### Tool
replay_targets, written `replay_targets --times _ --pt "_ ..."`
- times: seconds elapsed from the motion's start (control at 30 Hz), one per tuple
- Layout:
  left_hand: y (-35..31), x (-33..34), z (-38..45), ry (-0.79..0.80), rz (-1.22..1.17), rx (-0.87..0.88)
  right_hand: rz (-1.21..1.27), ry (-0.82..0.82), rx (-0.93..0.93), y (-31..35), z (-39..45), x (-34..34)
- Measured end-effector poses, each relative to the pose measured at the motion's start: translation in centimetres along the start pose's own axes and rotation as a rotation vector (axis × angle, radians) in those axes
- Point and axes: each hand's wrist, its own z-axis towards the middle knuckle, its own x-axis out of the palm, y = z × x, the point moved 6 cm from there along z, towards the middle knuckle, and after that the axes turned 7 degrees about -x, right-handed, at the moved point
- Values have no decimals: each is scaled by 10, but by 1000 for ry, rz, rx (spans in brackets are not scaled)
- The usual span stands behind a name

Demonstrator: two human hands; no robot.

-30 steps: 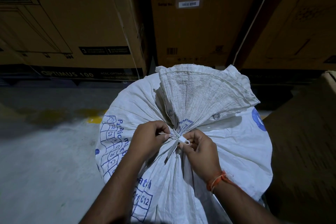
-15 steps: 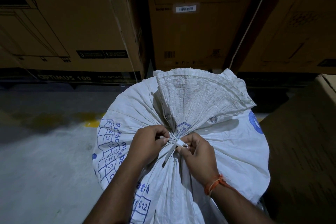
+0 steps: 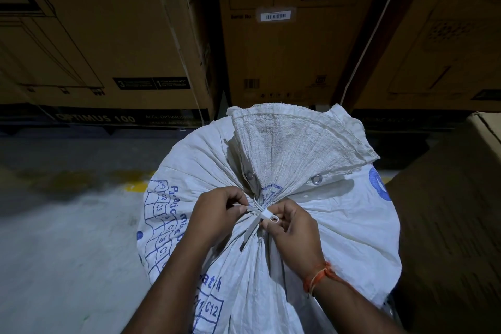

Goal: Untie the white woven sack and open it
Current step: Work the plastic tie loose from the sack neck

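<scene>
A full white woven sack point(image 3: 339, 214) with blue print stands upright in front of me. Its gathered neck fans out above a white strap tie point(image 3: 256, 211) knotted around it. My left hand point(image 3: 217, 214) pinches one end of the strap at the left of the knot. My right hand point(image 3: 291, 230) pinches a small loop of the strap at the right of the knot. A loose strap end hangs down between my hands. Two metal eyelets show on the fabric just above the knot.
Tall cardboard cartons point(image 3: 284, 43) stand close behind the sack. Another brown carton point(image 3: 455, 225) is right beside it on the right. Grey concrete floor point(image 3: 62, 252) with a yellow mark lies to the left.
Both hands have stayed at the knot. The right fingers have worked the strap loop slightly out to the right. The view has tilted a little, so the sack sits lower in frame.
</scene>
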Motion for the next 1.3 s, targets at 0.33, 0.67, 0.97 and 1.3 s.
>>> replay_targets --times 0.33,0.67,0.97,1.3 --pt "-2 1 -3 7 8 -5 -27 -14 -12 0 0 0" --pt "-1 -2 -4 6 -40 1 -10 -10 -27 1 -2 0" --pt "-1 0 -3 7 -15 -15 -35 -13 -35 -1 -1 -2" --pt "-4 1 -6 1 13 -7 -62 -25 -40 3 -1 -3"
